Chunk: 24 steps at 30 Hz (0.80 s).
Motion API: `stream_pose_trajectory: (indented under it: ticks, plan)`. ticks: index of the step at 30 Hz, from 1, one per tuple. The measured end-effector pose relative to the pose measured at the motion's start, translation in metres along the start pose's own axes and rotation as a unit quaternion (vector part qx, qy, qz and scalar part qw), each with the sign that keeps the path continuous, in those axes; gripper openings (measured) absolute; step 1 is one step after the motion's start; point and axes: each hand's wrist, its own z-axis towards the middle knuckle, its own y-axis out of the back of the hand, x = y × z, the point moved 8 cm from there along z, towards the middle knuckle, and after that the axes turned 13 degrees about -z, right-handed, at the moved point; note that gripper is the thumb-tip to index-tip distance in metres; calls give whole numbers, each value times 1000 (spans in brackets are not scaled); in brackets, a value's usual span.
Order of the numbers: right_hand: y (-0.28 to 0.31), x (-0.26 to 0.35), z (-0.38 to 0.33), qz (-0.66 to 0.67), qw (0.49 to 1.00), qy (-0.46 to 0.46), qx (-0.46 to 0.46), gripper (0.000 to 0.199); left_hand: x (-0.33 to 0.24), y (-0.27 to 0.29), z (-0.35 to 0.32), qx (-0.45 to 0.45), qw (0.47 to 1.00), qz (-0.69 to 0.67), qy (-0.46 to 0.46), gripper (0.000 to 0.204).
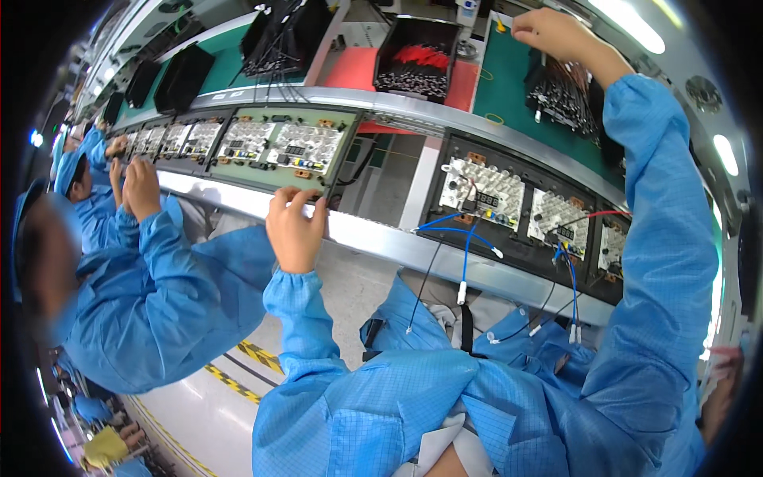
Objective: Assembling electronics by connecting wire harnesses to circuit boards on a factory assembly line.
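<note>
Green and studded with white parts, a circuit-board panel (274,147) sat in its tray on the conveyor line, its near corner pinched by the worker's left hand (296,230), fingers curled over the line's metal front rail (373,238). The right hand (548,30) reached to the far edge of the green bench mat (505,87), fingers closed on thin wires beside a pile of cable ends (560,99). Near the right end of the line, a black tray of boards (517,211) trailed blue leads (465,238) over the rail. A neighbouring worker's hand (141,189) rested on the rail further left.
</note>
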Motion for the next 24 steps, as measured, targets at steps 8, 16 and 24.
stream_pose_trajectory:
  ticks: [8,16,24]
  plan:
    - [6,67,18,-41,993,74,-85,21,-8,-18,0,-58,998,11,-34,13]
    - [-3,99,24,-21,994,96,-57,18,2,-23,-4,-60,996,-60,-11,8]
    - [-13,95,19,-34,993,76,-80,17,-2,-22,-5,-79,993,-83,-26,10]
